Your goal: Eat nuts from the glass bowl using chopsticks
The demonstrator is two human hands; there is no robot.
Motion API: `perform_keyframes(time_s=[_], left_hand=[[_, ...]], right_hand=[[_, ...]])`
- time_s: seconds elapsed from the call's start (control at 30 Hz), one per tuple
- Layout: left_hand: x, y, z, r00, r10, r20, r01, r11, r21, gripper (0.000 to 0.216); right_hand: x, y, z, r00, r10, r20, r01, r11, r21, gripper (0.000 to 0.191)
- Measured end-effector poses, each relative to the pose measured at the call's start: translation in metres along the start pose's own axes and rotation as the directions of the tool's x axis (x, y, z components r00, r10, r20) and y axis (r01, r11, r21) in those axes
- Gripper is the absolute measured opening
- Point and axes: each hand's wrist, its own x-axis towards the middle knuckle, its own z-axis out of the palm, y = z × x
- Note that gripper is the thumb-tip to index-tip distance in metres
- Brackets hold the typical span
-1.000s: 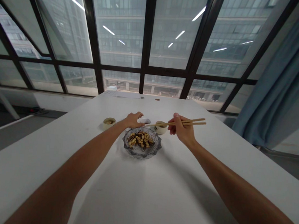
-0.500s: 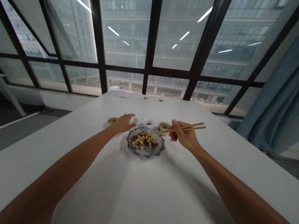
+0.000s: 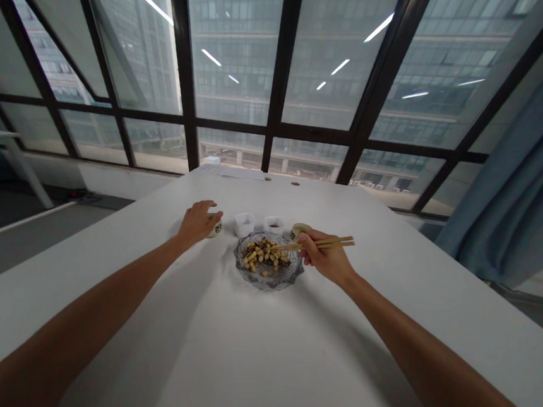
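Note:
A pair of wooden chopsticks [image 3: 332, 242] is held in my right hand [image 3: 324, 255]. Their tips reach over the right part of a scalloped clear glass bowl [image 3: 268, 284], at the mixed pale-yellow and dark pieces [image 3: 267, 254] inside it; whether they pinch a piece is too small to tell. My left hand [image 3: 198, 222] is at a small cream cup with dark lettering [image 3: 217, 228], partly covering it. Its fingers are apart, and contact with the cup cannot be made out. Behind the bowl stand a white square dish [image 3: 243, 225] and another white dish with dark contents [image 3: 274, 225].
A second cream cup [image 3: 300, 229] stands behind the bowl, partly hidden by my right hand. Papers [image 3: 236, 172] lie at the far end of the white table [image 3: 258, 354]. Windows rise beyond it, and a blue curtain [image 3: 505, 186] hangs at the right.
My left hand has moved left, from beside the white square dish to the left cup, uncovering that dish. The chopsticks have shifted slightly left and down in my right hand.

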Motion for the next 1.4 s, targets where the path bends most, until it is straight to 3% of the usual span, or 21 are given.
perform_keyframes(time_s=[0.13,0.3,0.5,0.63,1.2,1.4], left_hand=[[-0.008,-0.01,0.011,0.989,-0.145,-0.031,0.14,0.982,-0.126,0.053],[-0.021,-0.018,0.021,0.956,-0.292,0.028,0.286,0.908,-0.307,0.068],[-0.029,-0.013,0.019,0.931,-0.332,0.151,0.362,0.897,-0.256,0.083],[-0.03,-0.012,0.016,0.923,-0.345,0.17,0.374,0.907,-0.193,0.087],[-0.032,-0.015,0.017,0.925,-0.351,0.143,0.375,0.901,-0.219,0.071],[-0.032,-0.017,0.017,0.931,-0.34,0.134,0.362,0.907,-0.215,0.07]], right_hand=[[0.0,0.003,-0.004,1.0,0.016,-0.011,-0.015,1.0,0.014,0.04],[0.007,0.009,-0.011,0.973,0.099,-0.207,-0.053,0.975,0.214,0.057],[0.005,0.039,-0.008,0.881,0.402,-0.25,-0.239,0.834,0.497,0.061],[-0.008,0.051,-0.003,0.834,0.468,-0.293,-0.244,0.789,0.564,0.059],[-0.02,0.047,0.006,0.847,0.373,-0.377,-0.148,0.849,0.507,0.068],[-0.029,0.038,0.013,0.922,0.187,-0.34,-0.077,0.947,0.311,0.064]])
